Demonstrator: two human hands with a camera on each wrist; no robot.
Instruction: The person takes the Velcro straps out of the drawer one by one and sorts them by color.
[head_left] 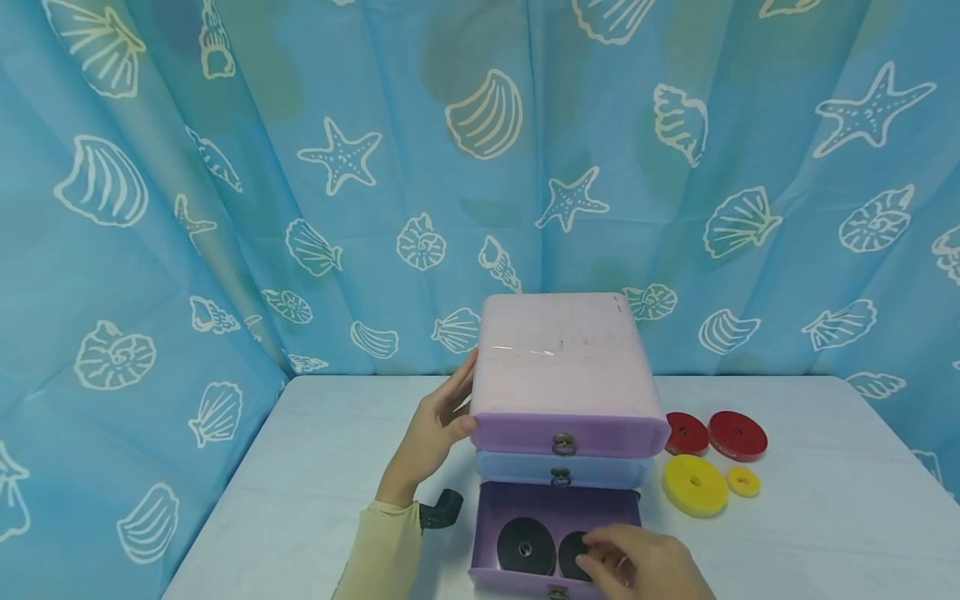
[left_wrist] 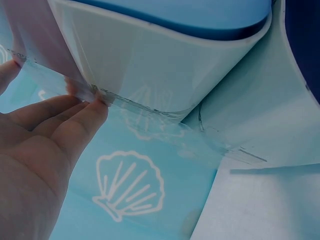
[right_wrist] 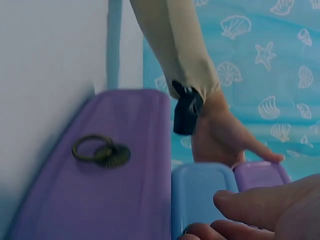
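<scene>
A small chest with a pale pink top (head_left: 564,358) has a purple top drawer, a blue drawer (head_left: 525,468) below it and a purple bottom drawer (head_left: 555,500) pulled out. My left hand (head_left: 426,440) rests against the chest's left side, fingers extended along it and thumb near its front corner. Inside the bottom drawer lies a large black disc (head_left: 517,560) with a center hole. Beside it, my right hand (head_left: 648,560) has its thumb and curled fingers at a smaller black disc (head_left: 567,557), covering its right part.
Right of the chest lie two red discs (head_left: 738,435), a large yellow disc (head_left: 686,493) and a small yellow ring (head_left: 735,486) on the white table (head_left: 300,483). A blue shell-patterned curtain (head_left: 420,183) hangs behind. Metal ring pulls (right_wrist: 87,157) stick out from the drawer fronts.
</scene>
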